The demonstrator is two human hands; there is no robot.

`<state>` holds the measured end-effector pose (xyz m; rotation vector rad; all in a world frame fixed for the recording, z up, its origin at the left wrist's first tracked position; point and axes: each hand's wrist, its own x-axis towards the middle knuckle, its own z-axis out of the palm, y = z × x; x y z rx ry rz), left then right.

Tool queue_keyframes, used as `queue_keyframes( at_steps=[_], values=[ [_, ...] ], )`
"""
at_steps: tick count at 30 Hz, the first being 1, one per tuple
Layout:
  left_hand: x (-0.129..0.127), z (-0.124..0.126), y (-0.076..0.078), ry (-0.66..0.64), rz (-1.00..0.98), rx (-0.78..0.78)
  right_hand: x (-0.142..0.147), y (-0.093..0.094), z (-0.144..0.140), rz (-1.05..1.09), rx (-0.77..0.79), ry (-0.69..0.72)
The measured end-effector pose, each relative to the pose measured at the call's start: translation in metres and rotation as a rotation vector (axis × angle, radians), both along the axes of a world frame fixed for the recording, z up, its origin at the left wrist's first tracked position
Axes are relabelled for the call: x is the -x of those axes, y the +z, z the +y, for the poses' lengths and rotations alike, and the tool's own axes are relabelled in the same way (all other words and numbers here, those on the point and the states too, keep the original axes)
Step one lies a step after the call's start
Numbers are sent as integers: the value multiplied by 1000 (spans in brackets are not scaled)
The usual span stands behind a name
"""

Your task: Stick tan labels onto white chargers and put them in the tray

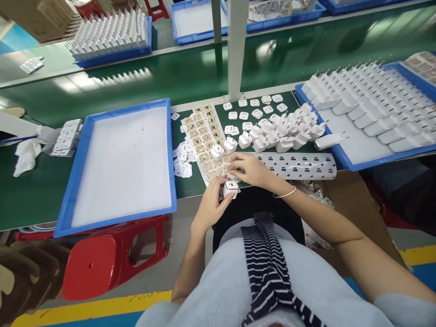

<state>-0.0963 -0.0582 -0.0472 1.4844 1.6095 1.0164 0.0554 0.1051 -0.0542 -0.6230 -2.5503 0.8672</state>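
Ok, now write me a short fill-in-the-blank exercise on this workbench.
1. A white charger is held in the ____ hand.
2. The near tray on the left is rimmed in the colour ____.
3. The stool at lower left is coloured ____.
4. A bracelet is worn on the ____ arm.

Missing words: left; blue; red; right.

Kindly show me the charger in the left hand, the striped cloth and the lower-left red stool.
Charger (pixel 231 186), head view, its upper face.
Striped cloth (pixel 267 263), head view, its middle.
Red stool (pixel 100 263), head view, its seat.
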Motion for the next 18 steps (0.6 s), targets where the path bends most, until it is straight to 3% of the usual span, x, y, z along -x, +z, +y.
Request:
queue_keyframes(
  at_steps=[5, 12, 18],
  values=[
    [-1, 0, -2, 1, 20, 2, -1, -1, 4, 5, 53, 52],
    [-3, 1, -3, 29, 44, -27, 3, -3, -3, 74, 87, -58],
    [-4, 1, -3, 15, 72, -35, 6, -3, -10, 55, 5, -116]
  ],
)
